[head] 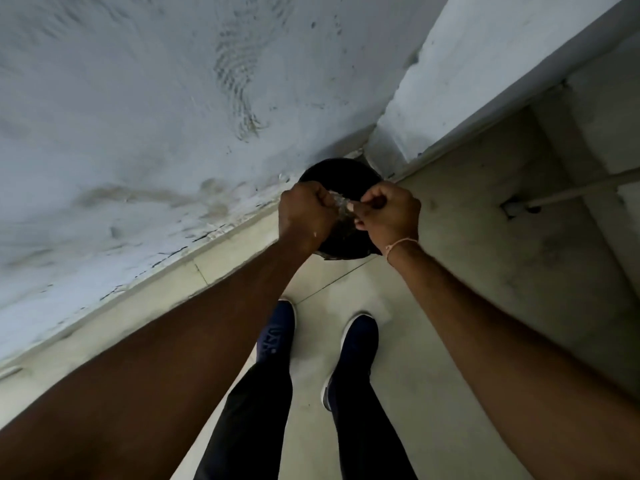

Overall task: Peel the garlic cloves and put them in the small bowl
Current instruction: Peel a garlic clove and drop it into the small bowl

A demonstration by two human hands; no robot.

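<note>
At the near edge of the view, two dark blue shoes [349, 355] stand on a pale tiled floor [450, 271], dark trousers above them. Farther out, both forearms reach forward and meet over a black round bin [337, 174] set against the foot of a stained white wall [138, 116]. The left hand [304, 213] is curled tight, its grip closed on a small pale papery piece, seemingly garlic skin [341, 204]; the right hand [388, 213], a thin cord at its wrist, pinches the same piece from the right. Whether a clove sits inside cannot be told. Far right, a pale pipe [581, 188] crosses a recess.
</note>
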